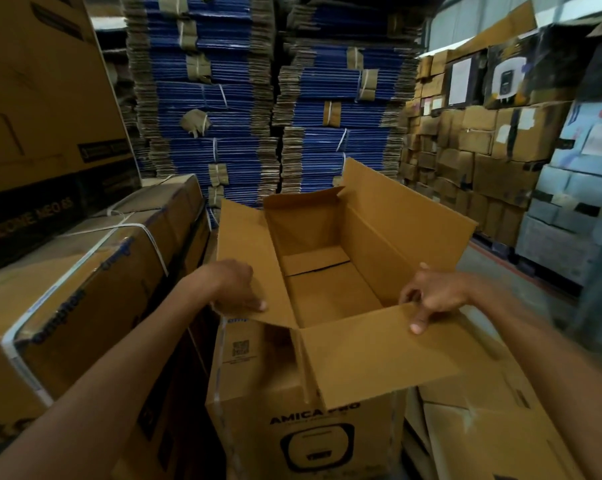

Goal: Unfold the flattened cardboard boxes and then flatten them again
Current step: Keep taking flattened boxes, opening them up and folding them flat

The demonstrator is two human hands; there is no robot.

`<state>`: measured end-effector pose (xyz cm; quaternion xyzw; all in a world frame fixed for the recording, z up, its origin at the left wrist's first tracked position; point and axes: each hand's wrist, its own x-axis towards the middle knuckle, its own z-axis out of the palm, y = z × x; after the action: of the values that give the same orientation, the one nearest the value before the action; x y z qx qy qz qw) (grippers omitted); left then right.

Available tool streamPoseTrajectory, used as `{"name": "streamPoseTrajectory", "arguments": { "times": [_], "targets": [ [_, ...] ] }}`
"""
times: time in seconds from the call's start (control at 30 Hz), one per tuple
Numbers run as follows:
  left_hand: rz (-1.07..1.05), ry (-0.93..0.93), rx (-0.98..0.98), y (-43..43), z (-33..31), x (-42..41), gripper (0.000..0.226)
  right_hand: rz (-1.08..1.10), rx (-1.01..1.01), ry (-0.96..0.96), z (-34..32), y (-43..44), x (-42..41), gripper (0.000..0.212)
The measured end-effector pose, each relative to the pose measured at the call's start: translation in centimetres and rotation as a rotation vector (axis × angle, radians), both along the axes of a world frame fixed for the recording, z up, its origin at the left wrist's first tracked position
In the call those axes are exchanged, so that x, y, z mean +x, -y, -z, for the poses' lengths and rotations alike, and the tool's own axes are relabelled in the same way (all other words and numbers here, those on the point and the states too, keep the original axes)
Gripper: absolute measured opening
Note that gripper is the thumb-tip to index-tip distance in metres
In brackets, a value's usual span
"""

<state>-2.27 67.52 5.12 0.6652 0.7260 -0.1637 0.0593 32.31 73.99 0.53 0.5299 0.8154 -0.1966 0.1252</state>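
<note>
Left hand (239, 289), right hand (434, 296) hold one box (382, 237).

Dim warehouse light, brightest at upper right; corners fall dark. Wide-angle bending at edges. Overall soft, right edge smeared by blur.

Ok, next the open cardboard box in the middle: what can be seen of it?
The cardboard box is brown corrugated board, standing upright, top open. Its left flap, right flap and far flap rise outward; the near flap folds out toward the camera. Inside, the bottom flaps lie closed. The front shows black print, AMICA and a device outline. The left hand grips the left flap's near corner; the right hand pinches the near flap's edge.
</note>
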Motion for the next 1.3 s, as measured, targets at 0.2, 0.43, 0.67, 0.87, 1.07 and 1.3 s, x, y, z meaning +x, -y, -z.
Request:
{"name": "streamPoseTrajectory", "arguments": {
  "times": [0.2, 0.43, 0.67, 0.87, 1.07, 1.3],
  "targets": [
    [0.010, 0.649, 0.468, 3.2, 1.4, 4.4, 0.043, 0.000, 0.155, 0.138, -4.0, 1.2, -2.7, 0.053],
    [0.202, 1.064, 0.694, 4.7, 3.7, 7.8, 0.034, -0.290, 0.130, -0.176, -2.4, 6.6, -9.5, 0.090],
    [0.415, 0.532, 0.646, -0.4, 3.1, 3.2, 0.067, -0.218, 0.345, -0.240, -1.4, 6.1, -6.4, 0.034],
    [0.307, -0.143, 0.695, -3.8, 2.0, -0.5, 0.049, -0.095, 0.427, -0.019, -3.7, 4.8, -2.4, 0.023],
    [0.540, -0.093, 0.850, -3.8, 3.5, 4.9, 0.039, -0.018, 0.596, -0.489, -5.9, 5.3, -2.1, 0.031],
    [0.744, 0.105, 0.896, -1.6, 3.6, 11.1, 0.039, -0.034, 0.729, -0.002, -4.1, 4.8, -5.3, 0.014]
  ]
}}
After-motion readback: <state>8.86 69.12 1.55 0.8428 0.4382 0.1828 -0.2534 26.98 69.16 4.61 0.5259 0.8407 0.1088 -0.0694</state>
